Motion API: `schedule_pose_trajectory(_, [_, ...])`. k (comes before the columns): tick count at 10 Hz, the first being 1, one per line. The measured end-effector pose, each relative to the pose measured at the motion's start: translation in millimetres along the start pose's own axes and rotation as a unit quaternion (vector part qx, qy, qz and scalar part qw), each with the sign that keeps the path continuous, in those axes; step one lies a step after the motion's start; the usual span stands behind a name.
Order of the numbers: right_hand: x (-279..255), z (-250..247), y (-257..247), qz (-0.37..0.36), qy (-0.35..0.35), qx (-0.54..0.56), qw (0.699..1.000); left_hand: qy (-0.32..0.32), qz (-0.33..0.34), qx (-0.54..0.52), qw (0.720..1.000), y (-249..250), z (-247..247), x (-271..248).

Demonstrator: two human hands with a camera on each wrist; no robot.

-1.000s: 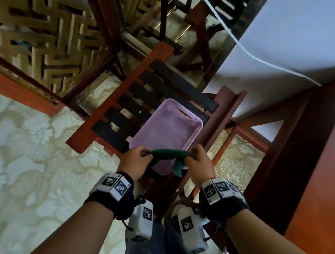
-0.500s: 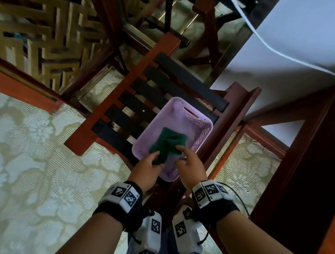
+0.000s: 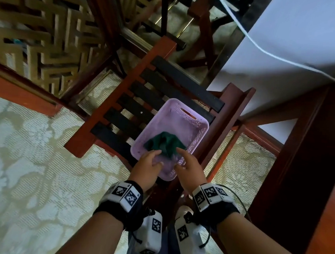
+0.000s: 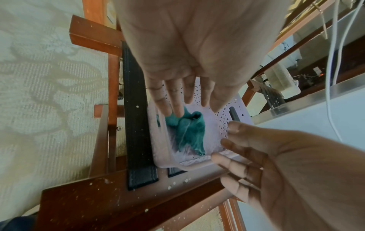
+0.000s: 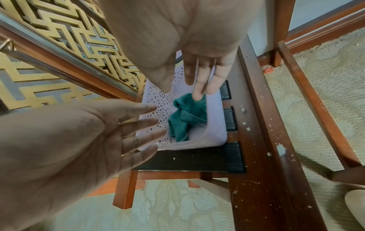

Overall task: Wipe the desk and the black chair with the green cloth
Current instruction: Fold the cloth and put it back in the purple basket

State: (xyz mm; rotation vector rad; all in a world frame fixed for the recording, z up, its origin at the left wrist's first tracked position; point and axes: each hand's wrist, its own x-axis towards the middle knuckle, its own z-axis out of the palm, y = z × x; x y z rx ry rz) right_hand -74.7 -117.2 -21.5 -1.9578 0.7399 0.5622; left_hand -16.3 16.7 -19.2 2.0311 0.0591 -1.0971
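Pale patterned carpet (image 3: 21,166) covers the floor under a chair (image 3: 123,121) with a red-brown wooden frame and black leather straps for the seat. The crumpled dark green cloth (image 3: 164,143) lies inside a lilac perforated plastic basket (image 3: 185,118), in the half that is nearer to you. The basket stands on the black straps at the right side of the seat, with its long side just beside the wooden side rail and its near corner at the front edge of the seat.

Your left hand (image 3: 148,168) is above the near-left part of the basket, with the fingers straight and spread, and it holds nothing. Its fingertips are over the near edge of the cloth, and I cannot tell if they touch it. Your right hand (image 3: 189,172) is just beside it, over the near-right wall of the basket. It is also spread open and empty, and its index finger points to the cloth.

To the right of the chair is the desk (image 3: 297,36) with a white top, and a thin white cable (image 3: 267,52) lies across it. Behind the chair stands a golden lattice screen (image 3: 40,38).
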Motion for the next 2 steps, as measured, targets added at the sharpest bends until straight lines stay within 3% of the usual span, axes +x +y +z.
schedule_pose_trajectory(2, [-5.2,3.5,7.3,0.007,0.026,-0.024,0.999,-0.005,-0.019,0.007,1.0,-2.1,-8.7,-16.3])
